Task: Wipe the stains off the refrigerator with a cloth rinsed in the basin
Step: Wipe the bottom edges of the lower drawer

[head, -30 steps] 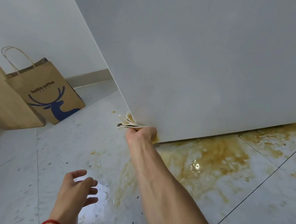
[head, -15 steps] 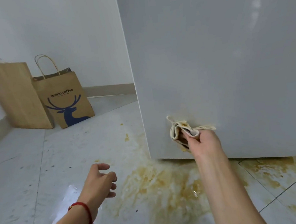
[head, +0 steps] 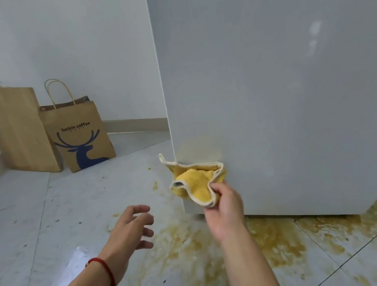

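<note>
Fluffy yellow terry cloth (head: 196,184), smooth glossy refrigerator (head: 270,87) panel, matt brown paper bags (head: 79,135), polished floor tiles (head: 28,218).

I have a single view to work from, the head camera, worn on the person and looking forward and steeply down from above both forearms. It is a wide-angle lens, so straight edges bow toward the frame borders. It faces the lower left corner of the refrigerator (head: 270,87), which fills the upper right, close beyond the fingers of the right hand (head: 226,206). The left hand (head: 131,230) hangs nearer the lens, left of those fingers, over the tiled floor (head: 39,216). Far past the fingertips, up left, two paper bags (head: 77,136) lean at the wall. No second view overlaps it.
</note>
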Demonstrator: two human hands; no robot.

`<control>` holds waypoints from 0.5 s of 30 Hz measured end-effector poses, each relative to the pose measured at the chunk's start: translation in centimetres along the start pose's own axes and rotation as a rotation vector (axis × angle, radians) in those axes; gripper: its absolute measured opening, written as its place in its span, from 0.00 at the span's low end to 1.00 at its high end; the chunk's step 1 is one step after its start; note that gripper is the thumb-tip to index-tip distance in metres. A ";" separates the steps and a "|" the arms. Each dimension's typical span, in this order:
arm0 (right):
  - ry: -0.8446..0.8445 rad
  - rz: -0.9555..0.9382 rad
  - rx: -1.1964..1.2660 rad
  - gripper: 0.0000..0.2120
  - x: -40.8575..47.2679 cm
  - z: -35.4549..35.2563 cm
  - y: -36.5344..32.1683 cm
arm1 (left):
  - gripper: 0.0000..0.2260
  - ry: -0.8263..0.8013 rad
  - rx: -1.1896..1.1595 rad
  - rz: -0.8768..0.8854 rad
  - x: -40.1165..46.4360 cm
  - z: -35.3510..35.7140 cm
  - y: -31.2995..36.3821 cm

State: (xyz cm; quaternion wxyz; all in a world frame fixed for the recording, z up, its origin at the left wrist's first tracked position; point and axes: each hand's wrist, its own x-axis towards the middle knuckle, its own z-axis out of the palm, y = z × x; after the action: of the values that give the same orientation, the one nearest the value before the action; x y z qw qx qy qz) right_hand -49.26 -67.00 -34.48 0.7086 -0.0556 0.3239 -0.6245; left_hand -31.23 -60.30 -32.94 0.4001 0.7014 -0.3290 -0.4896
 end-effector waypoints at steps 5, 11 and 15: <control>-0.418 0.177 -0.369 0.19 -3.0 -0.8 0.2 | 0.17 -0.196 -0.297 -0.095 -0.8 -0.1 1.1; -0.974 0.318 -1.057 0.17 -3.6 7.0 5.6 | 0.26 -0.204 -0.561 -0.154 -2.2 -6.4 2.0; -1.372 0.575 -1.628 0.14 -3.7 16.3 9.0 | 0.18 -0.011 -0.616 -0.083 -3.8 -14.5 0.1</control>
State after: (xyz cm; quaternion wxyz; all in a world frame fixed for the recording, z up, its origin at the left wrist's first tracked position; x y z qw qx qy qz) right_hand -33.04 -67.01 -24.62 0.6083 -0.7632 0.1770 0.1271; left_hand -18.58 -53.66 -28.35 0.5716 0.5573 -0.1386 -0.5861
